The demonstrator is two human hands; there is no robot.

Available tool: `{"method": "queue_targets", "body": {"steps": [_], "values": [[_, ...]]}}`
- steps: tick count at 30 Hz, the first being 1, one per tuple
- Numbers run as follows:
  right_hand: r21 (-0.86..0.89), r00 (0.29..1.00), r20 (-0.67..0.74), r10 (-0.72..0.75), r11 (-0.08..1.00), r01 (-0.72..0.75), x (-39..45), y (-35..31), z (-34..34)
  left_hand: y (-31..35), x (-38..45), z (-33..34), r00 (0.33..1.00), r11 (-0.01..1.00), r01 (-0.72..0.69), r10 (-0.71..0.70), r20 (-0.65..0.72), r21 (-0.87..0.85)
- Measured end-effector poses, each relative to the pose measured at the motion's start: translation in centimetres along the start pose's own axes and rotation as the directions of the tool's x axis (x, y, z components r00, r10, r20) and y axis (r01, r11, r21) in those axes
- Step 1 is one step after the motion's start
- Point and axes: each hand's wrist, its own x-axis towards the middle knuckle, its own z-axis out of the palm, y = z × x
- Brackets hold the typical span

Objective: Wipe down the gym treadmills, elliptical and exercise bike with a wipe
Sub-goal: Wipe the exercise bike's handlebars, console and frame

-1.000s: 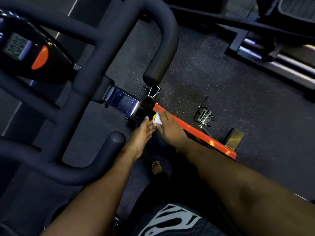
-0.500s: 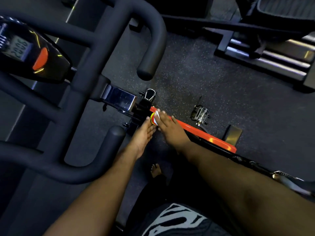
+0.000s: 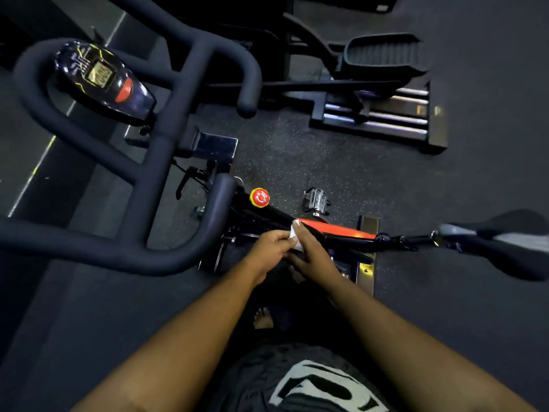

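Note:
I look down on the exercise bike: its orange and black frame bar [image 3: 335, 228] runs from a red and yellow knob [image 3: 259, 198] to the saddle [image 3: 505, 242] at right. A small white wipe [image 3: 294, 237] sits between both hands, just at the near side of the bar's orange end. My left hand [image 3: 271, 246] pinches the wipe with curled fingers. My right hand [image 3: 312, 251] grips it from the other side, fingers lying against the bar. The black handlebars [image 3: 166, 162] and the console [image 3: 104, 78] fill the left.
The elliptical [image 3: 383, 93] with its foot pedal and chrome rails stands on the speckled floor beyond the bike. A bike pedal [image 3: 317, 200] sticks out past the bar. A bare foot [image 3: 263, 319] stands below the hands. The near handlebar end [image 3: 222, 200] rises just left of the knob.
Both hands have drawn back from the knob along the bar toward the saddle, uncovering the red knob. The left hand's fingers have curled onto the wipe. The view has pulled up and back.

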Motion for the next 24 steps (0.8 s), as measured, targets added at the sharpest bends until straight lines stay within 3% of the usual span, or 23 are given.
{"method": "queue_targets", "body": {"steps": [2, 5, 9, 11, 17, 21, 24], "values": [[0.083, 0.995, -0.088, 0.051, 0.996, -0.044, -2.5, -0.3, -0.2, -0.6, -1.1, 0.4, 1.000, 0.999, -0.011, 0.010, 0.011, 0.040], [0.265, 0.974, -0.111, 0.196, 0.951, -0.161, -4.7, -1.0, -1.3, -0.9, -1.8, 1.2, 1.000, 0.995, -0.012, 0.012, 0.007, 0.097], [0.609, 0.910, -0.119, 0.397, 0.753, -0.249, -7.5, -1.7, -3.5, -0.5, -2.6, 3.4, 0.998, 0.974, -0.049, 0.042, 0.038, 0.220], [0.641, 0.883, -0.114, 0.455, 0.713, -0.285, -8.6, -1.4, -4.6, -0.3, -2.3, 4.7, 0.997, 0.962, -0.065, 0.052, 0.055, 0.265], [0.576, 0.832, -0.192, 0.521, 0.746, -0.334, -11.1, 1.1, -8.0, -0.5, -0.7, 8.9, 0.993, 0.950, -0.100, 0.077, 0.088, 0.296], [0.679, 0.791, -0.198, 0.579, 0.663, -0.315, -11.9, 3.3, -10.7, -1.0, 0.9, 12.0, 0.984, 0.907, -0.141, 0.085, 0.155, 0.397], [0.747, 0.801, -0.154, 0.578, 0.599, -0.289, -12.3, 5.5, -12.3, -1.2, 2.5, 14.2, 0.988, 0.895, -0.118, 0.061, 0.144, 0.429]]}}
